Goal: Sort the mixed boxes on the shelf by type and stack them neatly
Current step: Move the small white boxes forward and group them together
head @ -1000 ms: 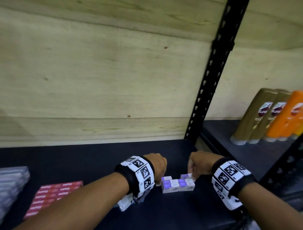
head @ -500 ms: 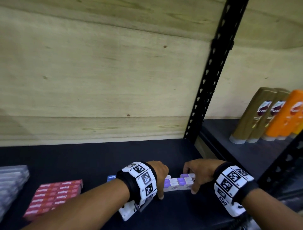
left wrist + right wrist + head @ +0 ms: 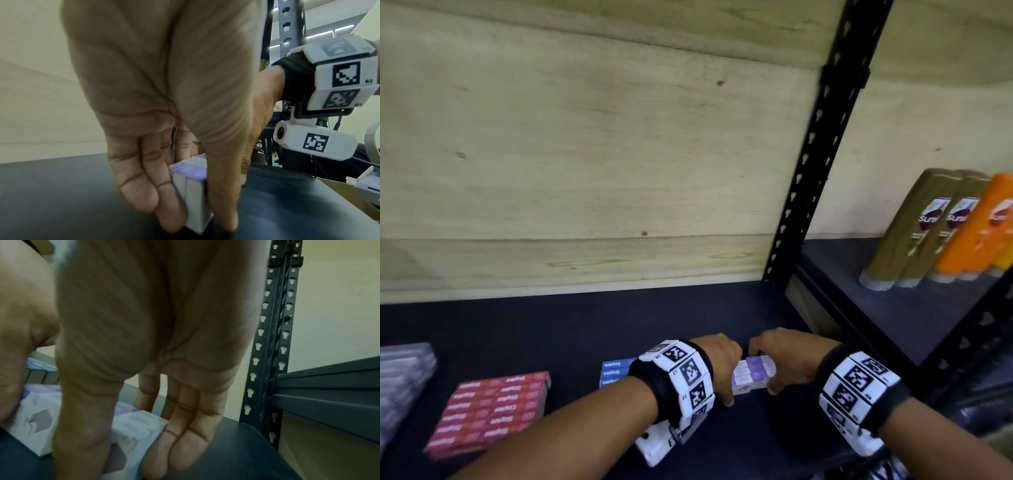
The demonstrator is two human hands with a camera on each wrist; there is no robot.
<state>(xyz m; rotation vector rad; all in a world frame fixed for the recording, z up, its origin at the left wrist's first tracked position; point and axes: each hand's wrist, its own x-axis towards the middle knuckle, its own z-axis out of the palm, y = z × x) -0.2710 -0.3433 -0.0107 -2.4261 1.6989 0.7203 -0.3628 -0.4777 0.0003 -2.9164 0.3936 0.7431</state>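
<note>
Plywood back wall (image 3: pixel 585 154) behind the dark shelf board. Black perforated upright post (image 3: pixel 822 137) right of centre. Beyond it, on the neighbouring shelf: two brown bottles (image 3: pixel 914 229) and an orange bottle (image 3: pixel 976 233), standing side by side, touching.

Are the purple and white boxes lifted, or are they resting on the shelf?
Resting: the purple and white boxes sit on the dark shelf, gripped between left hand and right hand.

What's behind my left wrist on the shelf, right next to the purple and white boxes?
A stack of blue staples boxes shows behind the left hand; three printed edges are visible. The wrist covers the stack's right part, so whether it touches the purple and white boxes cannot be told.
</note>
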